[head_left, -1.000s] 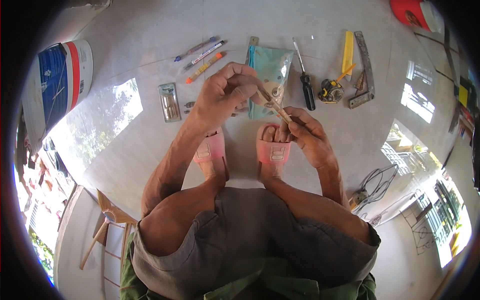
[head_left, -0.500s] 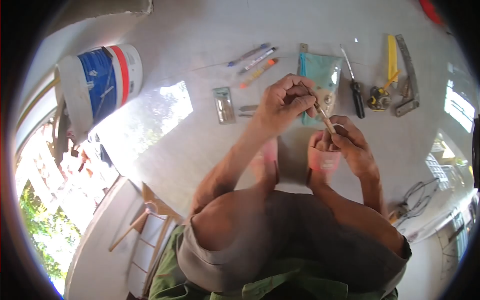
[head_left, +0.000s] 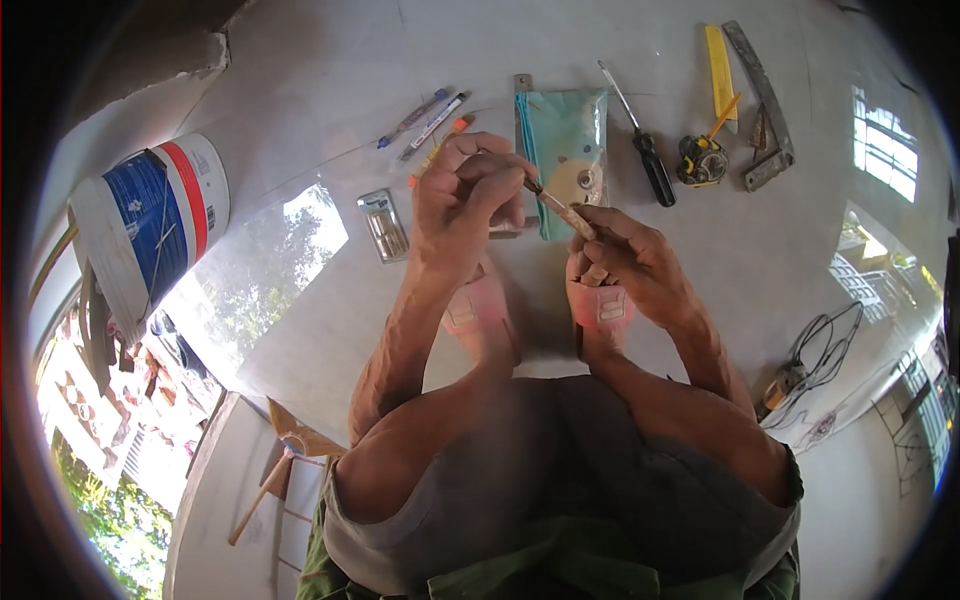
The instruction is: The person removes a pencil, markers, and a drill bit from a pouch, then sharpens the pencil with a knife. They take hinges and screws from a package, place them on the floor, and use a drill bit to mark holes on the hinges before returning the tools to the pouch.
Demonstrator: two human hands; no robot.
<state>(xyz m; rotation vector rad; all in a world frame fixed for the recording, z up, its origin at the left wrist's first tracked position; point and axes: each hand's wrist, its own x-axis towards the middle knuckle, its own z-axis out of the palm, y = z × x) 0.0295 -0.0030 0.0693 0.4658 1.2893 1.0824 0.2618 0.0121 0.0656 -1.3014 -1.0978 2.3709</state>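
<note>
Between my two hands is a thin pen-like tool point(head_left: 560, 208), brownish, slanting down to the right. My left hand point(head_left: 468, 195) pinches its dark upper end. The fingers of my right hand point(head_left: 630, 262) are closed on its lower end. Just behind them lies a teal zip pouch point(head_left: 562, 130) with a bear face on it, partly hidden by the tool. A small clear case point(head_left: 383, 226) lies left of my left hand. Orange-capped, white and blue pens point(head_left: 433, 126) lie behind that hand, which covers part of the orange one.
A black-handled screwdriver point(head_left: 652, 165), a tape measure point(head_left: 703, 160), a yellow strip point(head_left: 720, 75) and a metal square point(head_left: 765, 95) lie to the right. A paint bucket point(head_left: 150, 215) is at the left. Coiled cable point(head_left: 825, 350) lies at the lower right.
The camera view has shifted, so the floor items appear further left. Both hands still hold the tool, and my left hand's fingers have turned slightly around its upper end.
</note>
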